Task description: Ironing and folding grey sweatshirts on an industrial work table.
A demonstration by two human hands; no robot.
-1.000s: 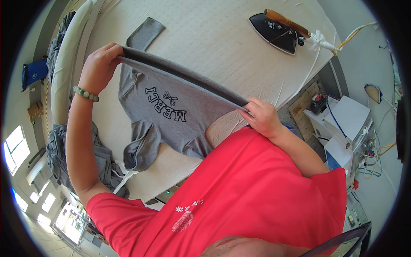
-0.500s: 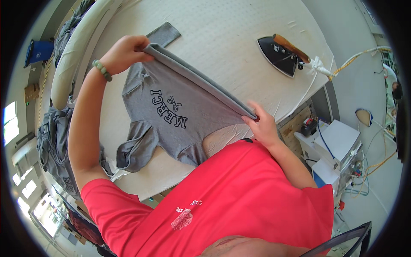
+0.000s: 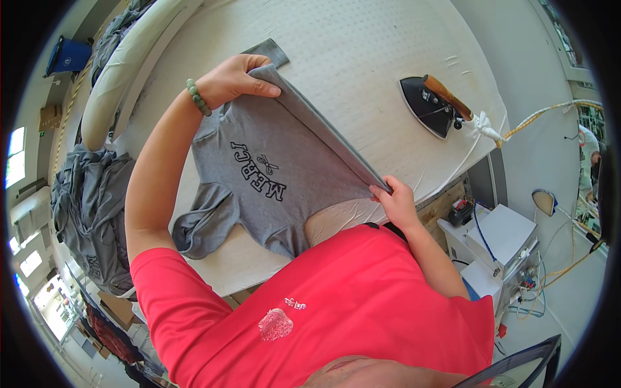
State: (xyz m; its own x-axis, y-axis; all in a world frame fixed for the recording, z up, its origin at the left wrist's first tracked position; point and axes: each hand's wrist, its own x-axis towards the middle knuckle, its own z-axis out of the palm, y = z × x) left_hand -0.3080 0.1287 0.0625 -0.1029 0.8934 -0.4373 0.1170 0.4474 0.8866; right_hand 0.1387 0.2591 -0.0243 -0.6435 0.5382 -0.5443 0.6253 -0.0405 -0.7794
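A grey sweatshirt (image 3: 297, 161) with dark lettering and a small bow-like print lies on the pale padded ironing table, its printed side up. The long far edge is lifted and pulled taut between my two hands. My left hand (image 3: 242, 81), with a green bead bracelet at the wrist, grips the far left end of that edge, thumb on top. Pinched at the other end of it, close to my body, is my right hand (image 3: 396, 202). Bunched parts of the garment lie at its near left, and a flat grey piece shows beyond my left hand.
An iron (image 3: 430, 107) with a wooden handle rests at the table's (image 3: 349, 39) far right, its cord running off right. Grey garments (image 3: 94, 207) are heaped at the left, near a long padded arm (image 3: 123, 77). White equipment (image 3: 498, 239) stands at the right.
My left hand has shifted right and slightly nearer with its end of the edge, and its thumb now lies flat along the cloth. My right hand keeps its pinch, slightly nearer to me.
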